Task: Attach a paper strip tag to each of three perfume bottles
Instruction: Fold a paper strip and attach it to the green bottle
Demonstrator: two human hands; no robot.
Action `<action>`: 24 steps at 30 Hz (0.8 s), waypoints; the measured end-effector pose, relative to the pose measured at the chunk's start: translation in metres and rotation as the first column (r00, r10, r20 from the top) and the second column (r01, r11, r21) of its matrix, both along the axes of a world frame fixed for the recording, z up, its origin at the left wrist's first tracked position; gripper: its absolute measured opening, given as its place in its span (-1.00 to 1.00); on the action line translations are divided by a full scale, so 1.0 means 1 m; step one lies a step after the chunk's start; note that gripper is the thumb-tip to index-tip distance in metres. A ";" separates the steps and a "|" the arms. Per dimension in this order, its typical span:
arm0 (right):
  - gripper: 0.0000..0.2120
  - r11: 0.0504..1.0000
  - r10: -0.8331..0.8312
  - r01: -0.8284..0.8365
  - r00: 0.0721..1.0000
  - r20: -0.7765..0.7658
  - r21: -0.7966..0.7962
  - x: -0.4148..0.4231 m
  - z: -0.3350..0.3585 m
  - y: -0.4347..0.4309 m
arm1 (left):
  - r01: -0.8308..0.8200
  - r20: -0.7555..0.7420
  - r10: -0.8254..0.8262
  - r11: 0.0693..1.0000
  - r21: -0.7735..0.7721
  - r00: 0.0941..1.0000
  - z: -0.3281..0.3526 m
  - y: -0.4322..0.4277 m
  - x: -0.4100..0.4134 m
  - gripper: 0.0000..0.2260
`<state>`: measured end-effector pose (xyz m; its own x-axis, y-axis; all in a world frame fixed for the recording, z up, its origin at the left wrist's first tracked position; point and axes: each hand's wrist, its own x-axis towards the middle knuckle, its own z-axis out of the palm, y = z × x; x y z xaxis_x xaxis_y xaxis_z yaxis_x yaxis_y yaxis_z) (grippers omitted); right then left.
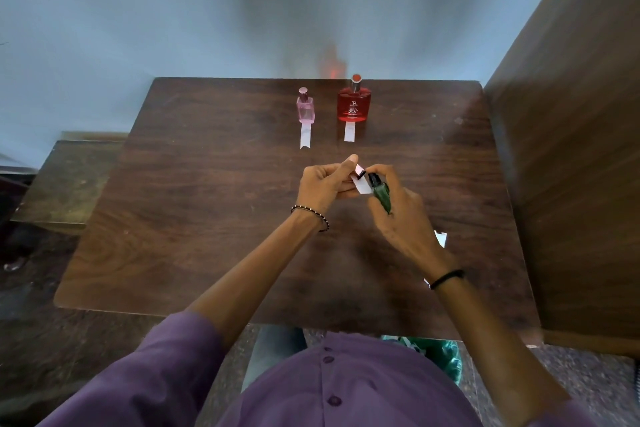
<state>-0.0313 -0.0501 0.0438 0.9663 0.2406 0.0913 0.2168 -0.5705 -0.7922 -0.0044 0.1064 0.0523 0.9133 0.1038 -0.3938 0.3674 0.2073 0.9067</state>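
Both hands are up over the table (207, 218), near the middle. L hand (327, 182) pinches a white paper strip (361, 186) btwn thumb & fingers. R hand (403, 218) is curled round the green bottle (382, 197), which is tilted w/ its black top against the strip. Small dark/pink bit at the strip's upper end, can't tell what it is. At the far edge, the pink bottle (305, 107) & red bottle (354, 104) stand upright side by side. Each has a white tag flat on the wood in front, reaching its base: pink's tag (305, 137), red's tag (349, 133). Paper scraps (440, 238) show by my R wrist.
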 end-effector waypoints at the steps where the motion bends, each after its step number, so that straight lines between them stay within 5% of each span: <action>1: -0.64 0.999 0.002 -0.001 1.000 0.030 -0.032 0.001 -0.001 0.001 | -0.014 -0.001 0.014 1.000 -0.003 1.000 0.000 -0.001 0.000 -0.68; 12: -0.67 0.967 -0.018 0.053 0.990 0.137 -0.250 0.004 -0.011 0.012 | -0.166 -0.092 0.155 0.979 -0.121 0.984 0.006 -0.017 -0.001 -0.72; 24: -0.69 0.981 -0.136 0.149 0.985 0.108 -0.125 0.005 -0.021 0.007 | -0.117 -0.092 0.107 0.987 -0.109 0.990 0.011 -0.020 0.002 -0.75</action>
